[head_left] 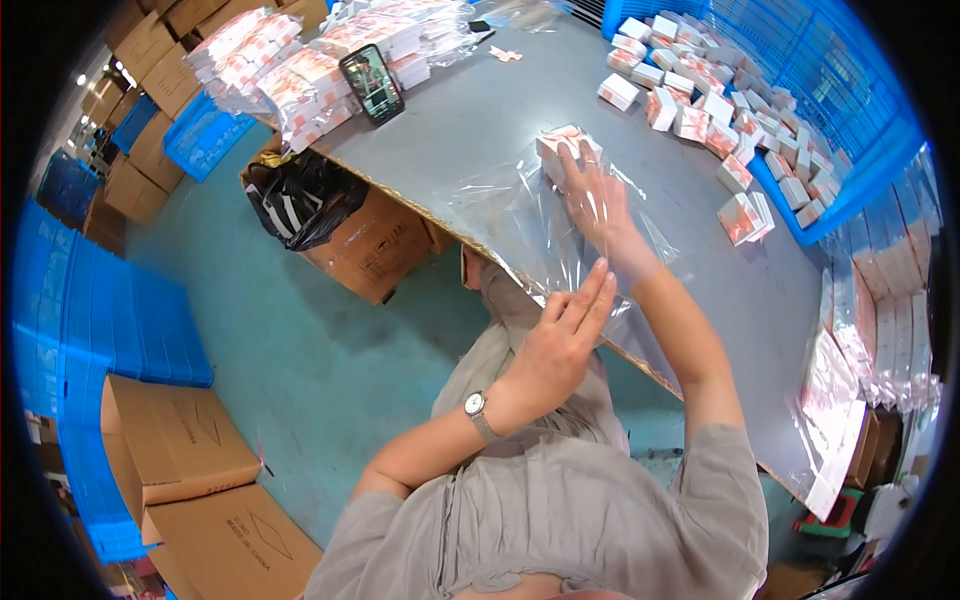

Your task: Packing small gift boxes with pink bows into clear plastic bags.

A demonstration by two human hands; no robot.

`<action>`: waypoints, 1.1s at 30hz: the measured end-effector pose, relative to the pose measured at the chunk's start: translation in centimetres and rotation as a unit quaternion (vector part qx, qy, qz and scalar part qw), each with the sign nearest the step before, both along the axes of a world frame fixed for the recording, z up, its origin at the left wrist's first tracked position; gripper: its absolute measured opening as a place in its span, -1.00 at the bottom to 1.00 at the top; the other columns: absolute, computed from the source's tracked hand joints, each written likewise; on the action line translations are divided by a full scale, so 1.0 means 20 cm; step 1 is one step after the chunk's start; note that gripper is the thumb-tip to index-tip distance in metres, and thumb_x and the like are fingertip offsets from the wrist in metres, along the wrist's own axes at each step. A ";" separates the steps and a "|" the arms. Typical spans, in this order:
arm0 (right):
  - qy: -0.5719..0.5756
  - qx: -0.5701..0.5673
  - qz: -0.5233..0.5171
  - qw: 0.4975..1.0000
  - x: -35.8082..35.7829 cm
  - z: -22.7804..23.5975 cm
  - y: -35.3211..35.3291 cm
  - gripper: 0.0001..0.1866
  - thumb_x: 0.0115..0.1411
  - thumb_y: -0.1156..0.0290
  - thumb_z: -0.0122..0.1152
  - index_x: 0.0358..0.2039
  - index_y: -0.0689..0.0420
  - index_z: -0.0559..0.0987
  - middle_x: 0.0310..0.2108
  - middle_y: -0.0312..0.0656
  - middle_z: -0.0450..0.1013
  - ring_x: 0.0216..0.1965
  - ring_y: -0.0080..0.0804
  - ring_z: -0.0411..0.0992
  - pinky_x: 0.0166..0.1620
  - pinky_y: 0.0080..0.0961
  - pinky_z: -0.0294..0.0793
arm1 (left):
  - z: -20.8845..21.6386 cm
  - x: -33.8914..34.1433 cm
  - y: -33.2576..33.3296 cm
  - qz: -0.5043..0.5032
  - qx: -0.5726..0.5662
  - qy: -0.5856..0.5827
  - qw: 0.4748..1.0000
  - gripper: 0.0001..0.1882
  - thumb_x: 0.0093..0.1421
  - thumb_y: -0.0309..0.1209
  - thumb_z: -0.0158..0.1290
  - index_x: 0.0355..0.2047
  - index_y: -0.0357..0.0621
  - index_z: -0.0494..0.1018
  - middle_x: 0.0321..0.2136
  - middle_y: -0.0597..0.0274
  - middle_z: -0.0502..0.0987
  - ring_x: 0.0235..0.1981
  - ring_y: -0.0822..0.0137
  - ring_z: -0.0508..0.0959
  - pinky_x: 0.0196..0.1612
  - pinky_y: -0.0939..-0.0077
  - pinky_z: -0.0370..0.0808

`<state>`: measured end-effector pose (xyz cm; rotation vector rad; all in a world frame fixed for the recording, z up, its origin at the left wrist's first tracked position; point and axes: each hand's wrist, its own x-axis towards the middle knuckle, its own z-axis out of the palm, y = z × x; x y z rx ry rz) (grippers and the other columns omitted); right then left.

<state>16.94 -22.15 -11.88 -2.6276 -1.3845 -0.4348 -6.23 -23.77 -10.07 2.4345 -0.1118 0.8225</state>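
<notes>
My right hand (597,203) reaches into a clear plastic bag (500,205) on the grey table. Its fingers are closed over small white boxes with orange-pink print (550,146) at the bag's far end; how many lie there is partly hidden. At the table's near edge, my left hand (562,345) has its fingers pressed together on the bag's mouth, below the right wrist. A watch sits on the left wrist.
Many similar boxes (691,123) spill from a tipped blue crate (850,95) at the far right. Wrapped stacks (300,85) and a propped phone (372,85) stand far left. Below the table edge is a carton (375,245) with a black bag. More cartons (190,440) stand at left.
</notes>
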 end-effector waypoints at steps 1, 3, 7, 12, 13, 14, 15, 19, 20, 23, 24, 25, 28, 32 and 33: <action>0.004 0.016 0.001 1.000 0.02 -0.03 0.00 -0.36 0.23 0.38 0.04 0.33 0.05 0.16 0.28 0.19 0.21 -0.14 0.03 0.57 -0.14 -0.14 0.61 | -0.01 0.01 -0.01 0.010 0.004 -0.007 1.000 -0.24 -0.05 -0.77 -0.04 0.26 -0.43 0.20 0.31 -0.12 0.18 -0.10 -0.01 0.39 0.04 0.24 0.39; -0.001 0.063 0.015 0.998 0.04 -0.08 0.01 -0.41 0.26 0.36 0.03 0.31 0.08 0.21 0.25 0.21 0.23 -0.11 0.08 0.55 -0.13 -0.12 0.59 | -0.01 0.03 -0.02 0.013 0.009 -0.013 1.000 -0.23 -0.06 -0.78 -0.04 0.27 -0.41 0.19 0.32 -0.12 0.18 -0.10 0.00 0.39 0.05 0.23 0.39; -0.007 0.115 0.062 0.991 0.04 -0.08 -0.06 -0.48 0.29 0.37 -0.01 0.26 0.19 0.28 0.23 0.25 0.25 -0.01 0.17 0.48 -0.04 -0.10 0.54 | 0.01 0.05 -0.02 -0.003 0.003 -0.007 1.000 -0.21 -0.06 -0.76 -0.04 0.29 -0.39 0.18 0.33 -0.12 0.16 -0.06 -0.06 0.38 0.09 0.18 0.37; 0.161 0.298 0.190 0.922 0.03 -0.05 -0.12 -0.51 0.28 0.42 -0.08 0.23 0.20 0.33 0.29 0.11 0.21 0.23 0.13 0.26 0.22 -0.22 0.33 | 0.02 0.08 0.00 0.022 0.020 0.013 0.999 -0.20 -0.08 -0.76 -0.09 0.30 -0.39 0.16 0.33 -0.12 0.16 0.12 -0.12 0.36 0.14 0.10 0.32; 0.154 0.301 0.165 0.926 0.03 -0.08 -0.14 -0.51 0.28 0.42 -0.08 0.23 0.20 0.33 0.29 0.11 0.21 0.23 0.13 0.26 0.22 -0.22 0.33 | 0.02 0.08 0.01 0.031 0.015 0.027 0.999 -0.19 -0.08 -0.77 -0.10 0.30 -0.39 0.16 0.33 -0.12 0.17 0.15 -0.12 0.35 0.14 0.10 0.32; 0.130 0.284 0.173 0.934 0.03 -0.13 -0.17 -0.51 0.27 0.40 -0.02 0.22 0.19 0.35 0.29 0.10 0.22 0.22 0.10 0.28 0.22 -0.20 0.33 | 0.01 0.10 0.02 0.037 0.018 0.017 0.999 -0.20 -0.07 -0.78 -0.12 0.30 -0.39 0.16 0.32 -0.10 0.19 0.12 -0.12 0.38 0.13 0.13 0.32; 0.108 0.265 0.191 0.939 0.01 -0.15 -0.20 -0.50 0.26 0.37 0.03 0.22 0.17 0.36 0.29 0.08 0.22 0.21 0.07 0.29 0.21 -0.18 0.34 | 0.01 0.11 0.04 0.022 0.017 0.017 0.999 -0.20 -0.07 -0.78 -0.12 0.30 -0.39 0.16 0.32 -0.10 0.19 0.12 -0.12 0.38 0.13 0.13 0.32; 0.269 0.051 0.218 0.937 -0.18 0.14 -0.69 -0.61 0.15 0.53 0.09 0.03 0.19 0.52 0.14 0.00 0.39 -0.02 -0.04 0.50 0.04 -0.21 0.48 | 0.02 0.15 0.07 0.039 0.045 -0.018 0.998 -0.20 -0.05 -0.76 -0.09 0.31 -0.38 0.14 0.34 -0.09 0.17 0.01 -0.09 0.40 0.07 0.18 0.37; 0.290 0.053 0.318 0.901 -0.16 0.19 -0.82 -0.67 0.15 0.47 0.15 -0.05 0.19 0.58 0.06 -0.04 0.48 -0.07 -0.10 0.53 -0.03 -0.22 0.52 | 0.04 0.15 0.08 0.045 0.049 -0.017 0.998 -0.20 -0.05 -0.77 -0.10 0.31 -0.38 0.14 0.34 -0.09 0.17 0.01 -0.09 0.40 0.07 0.19 0.36; 0.414 0.172 0.109 0.887 0.02 0.32 -1.03 -0.55 0.07 0.24 0.33 -0.01 0.10 0.58 0.00 -0.09 0.51 0.02 -0.21 0.49 0.03 -0.30 0.46 | 0.02 0.15 0.11 0.063 0.040 -0.001 0.997 -0.20 -0.06 -0.79 -0.10 0.30 -0.39 0.16 0.33 -0.09 0.18 0.03 -0.07 0.40 0.07 0.20 0.34; 0.313 0.229 -0.057 0.920 0.11 0.31 -1.06 -0.42 0.02 0.15 0.40 0.06 0.05 0.54 0.11 -0.03 0.45 0.12 -0.21 0.42 0.11 -0.30 0.41 | 0.01 0.15 0.12 0.064 0.030 0.006 0.997 -0.20 -0.07 -0.80 -0.11 0.30 -0.40 0.17 0.33 -0.09 0.18 0.04 -0.07 0.41 0.06 0.21 0.34; 0.054 0.181 -0.207 0.960 0.22 0.28 -1.08 -0.32 -0.06 0.08 0.41 0.11 0.01 0.50 0.15 0.00 0.40 0.15 -0.19 0.39 0.13 -0.28 0.40 | 0.00 0.15 0.12 0.060 0.021 0.013 0.998 -0.20 -0.07 -0.80 -0.11 0.29 -0.40 0.17 0.33 -0.09 0.18 0.04 -0.07 0.41 0.06 0.21 0.34; -0.047 0.102 -0.393 0.913 0.64 0.09 -1.21 -0.10 -0.19 -0.03 0.43 0.22 -0.10 0.39 0.25 0.11 0.23 0.23 -0.10 0.30 0.17 -0.20 0.36 | 0.02 0.15 0.10 0.049 0.027 0.004 0.998 -0.20 -0.07 -0.80 -0.10 0.29 -0.40 0.17 0.33 -0.09 0.18 0.06 -0.06 0.41 0.05 0.22 0.34; 0.129 0.165 -0.251 0.945 0.69 0.03 -1.22 -0.18 -0.12 0.02 0.39 0.20 -0.02 0.41 0.14 0.01 0.36 0.15 -0.19 0.36 0.19 -0.25 0.33 | 0.01 0.18 0.12 0.073 0.043 0.016 0.996 -0.19 -0.08 -0.80 -0.10 0.30 -0.41 0.16 0.32 -0.11 0.19 0.09 -0.05 0.41 0.06 0.23 0.34; 0.377 0.274 -0.194 0.863 0.62 0.06 -1.19 -0.22 -0.08 0.05 0.37 0.18 0.02 0.43 0.09 -0.05 0.40 0.11 -0.26 0.37 0.18 -0.32 0.31 | 0.00 0.16 0.14 0.080 0.040 0.017 0.996 -0.19 -0.08 -0.80 -0.10 0.30 -0.41 0.16 0.32 -0.12 0.19 0.10 -0.06 0.41 0.07 0.22 0.34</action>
